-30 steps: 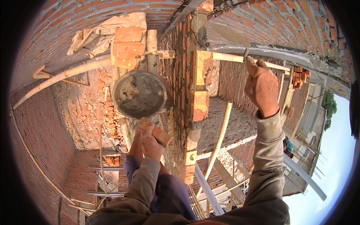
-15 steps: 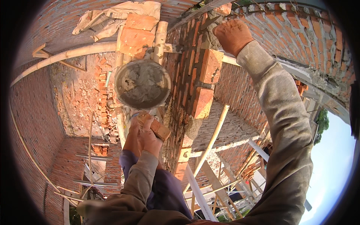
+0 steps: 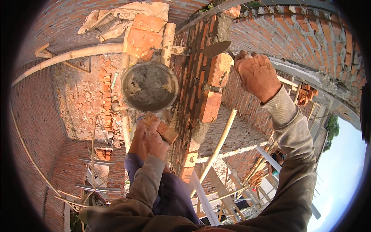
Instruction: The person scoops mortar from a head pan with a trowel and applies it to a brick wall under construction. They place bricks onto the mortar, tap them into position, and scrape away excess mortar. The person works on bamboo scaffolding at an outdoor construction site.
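Unfinished brick walls (image 3: 34,112) on several sides, rubble-strewn ground (image 3: 81,102) down to the left, open sky (image 3: 342,174) at far right. Over the narrow middle wall (image 3: 190,83), a trowel (image 3: 215,49) with blade pointing left, its handle gripped in the closed fingers of the right hand (image 3: 257,73); blade touching the wall or just clear of it, cannot tell. Lower down, on the left side of that wall, a brick (image 3: 168,134) clasped in the curled fingers of the left hand (image 3: 156,144).

Just beyond that hand, a round pan (image 3: 124,94) of grey mortar (image 3: 149,84), in the way between the held brick and the stacked bricks (image 3: 145,40) farther up. Beside the stack, a bamboo post (image 3: 167,42); behind it, a crumpled pale sack (image 3: 125,16). Along the wall's right edge, two orange bricks (image 3: 211,106) in line, the farther one near the trowel. Past these, a slanting bamboo pole (image 3: 218,145), then, beyond the obstructing right sleeve (image 3: 295,133), a green tree (image 3: 331,131).
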Tool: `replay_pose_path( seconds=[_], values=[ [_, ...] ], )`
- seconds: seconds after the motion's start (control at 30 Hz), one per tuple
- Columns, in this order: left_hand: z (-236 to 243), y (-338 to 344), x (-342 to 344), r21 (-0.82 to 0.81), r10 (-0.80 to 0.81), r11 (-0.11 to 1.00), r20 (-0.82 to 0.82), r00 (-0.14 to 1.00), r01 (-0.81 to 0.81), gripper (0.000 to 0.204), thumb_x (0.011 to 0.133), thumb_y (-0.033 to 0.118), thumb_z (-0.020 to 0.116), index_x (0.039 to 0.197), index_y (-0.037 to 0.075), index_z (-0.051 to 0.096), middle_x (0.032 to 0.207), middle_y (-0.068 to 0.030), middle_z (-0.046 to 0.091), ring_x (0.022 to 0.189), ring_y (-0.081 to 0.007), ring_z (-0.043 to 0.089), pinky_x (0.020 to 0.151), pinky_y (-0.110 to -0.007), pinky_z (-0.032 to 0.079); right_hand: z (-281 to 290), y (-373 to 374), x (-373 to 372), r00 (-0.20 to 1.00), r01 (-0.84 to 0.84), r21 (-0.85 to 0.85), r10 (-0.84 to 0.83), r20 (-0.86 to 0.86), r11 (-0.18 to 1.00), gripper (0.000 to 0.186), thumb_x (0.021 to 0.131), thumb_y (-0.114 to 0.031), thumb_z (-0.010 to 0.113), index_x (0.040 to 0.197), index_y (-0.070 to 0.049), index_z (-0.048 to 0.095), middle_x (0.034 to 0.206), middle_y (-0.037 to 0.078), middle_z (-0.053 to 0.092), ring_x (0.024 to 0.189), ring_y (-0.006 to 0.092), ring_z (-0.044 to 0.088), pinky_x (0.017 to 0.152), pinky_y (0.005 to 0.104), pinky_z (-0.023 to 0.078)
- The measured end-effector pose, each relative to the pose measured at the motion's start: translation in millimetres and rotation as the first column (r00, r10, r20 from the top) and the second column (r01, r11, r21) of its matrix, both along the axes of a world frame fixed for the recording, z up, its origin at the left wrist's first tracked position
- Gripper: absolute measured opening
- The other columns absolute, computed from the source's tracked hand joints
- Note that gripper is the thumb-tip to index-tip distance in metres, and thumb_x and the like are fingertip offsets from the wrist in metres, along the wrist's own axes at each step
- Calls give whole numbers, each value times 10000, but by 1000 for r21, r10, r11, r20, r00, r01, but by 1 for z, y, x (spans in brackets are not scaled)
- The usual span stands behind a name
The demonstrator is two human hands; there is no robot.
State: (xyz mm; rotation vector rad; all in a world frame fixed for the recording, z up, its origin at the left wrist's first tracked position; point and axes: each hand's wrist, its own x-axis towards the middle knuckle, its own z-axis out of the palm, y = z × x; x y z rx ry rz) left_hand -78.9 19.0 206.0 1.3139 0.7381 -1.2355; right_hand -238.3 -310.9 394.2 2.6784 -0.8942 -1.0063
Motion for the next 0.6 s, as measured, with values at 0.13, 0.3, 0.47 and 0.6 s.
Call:
replay_pose_path(
  seconds=[0.13,0.3,0.47,0.6],
  values=[
    [-6,8,12,-121,-60,991,-46,997,54,442,971,307,743,1356,163,580,1238,-46,682,954,-217,671,863,-451,580,-8,59,-19,859,306,481,-457,232,821,118,767,-105,733,856,-52,677,874,150,691,889,343,683,851,466,532],
    [-5,-7,33,-303,0,951,-204,979,-63,378,931,232,788,1243,120,607,1104,-45,631,1002,-239,660,842,-413,573,-187,170,42,500,272,824,-805,320,497,260,911,-206,709,1080,-8,712,1091,246,695,1002,422,667,869,510,545],
    [9,-15,30,-278,-184,941,53,981,192,397,971,243,751,1291,71,590,1221,-89,663,1151,-278,676,960,-455,597,-200,237,57,107,346,669,-736,669,658,540,1022,-221,715,1495,1,578,1294,268,647,1153,460,648,971,493,549],
    [24,-23,17,-332,-7,940,-233,973,-73,504,1066,246,630,1504,16,527,1463,-131,621,1331,-273,622,1140,-412,505,-139,254,46,140,331,698,-765,629,635,598,1020,-197,724,1550,9,539,1253,261,672,1125,434,681,1010,466,543]
  ],
)
